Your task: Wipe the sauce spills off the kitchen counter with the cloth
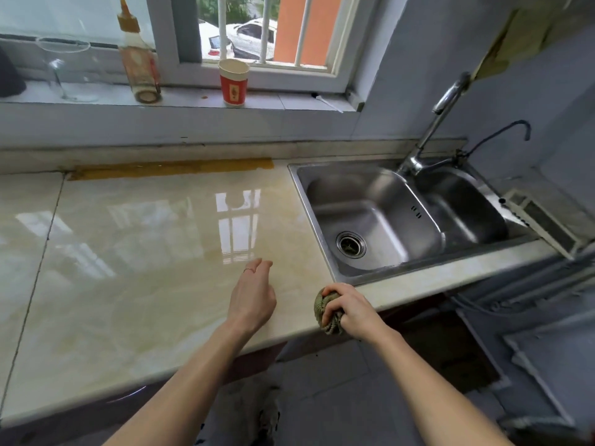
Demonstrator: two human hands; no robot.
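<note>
The glossy beige counter (135, 252) fills the left and middle of the head view, with faint yellowish streaks on it. My right hand (349, 309) grips a bunched green cloth (323, 309) at the counter's front edge, just below the sink's near left corner. My left hand (252, 294) hovers over or rests on the counter to the left of the cloth, fingers loosely bent and holding nothing. A ring shows on one finger.
A steel double sink (376, 217) with a tap (441, 117) lies to the right. On the window sill stand a red paper cup (233, 83), a sauce bottle (140, 66) and a glass jar (69, 70). Yellow-brown tape (170, 169) runs along the counter's back edge.
</note>
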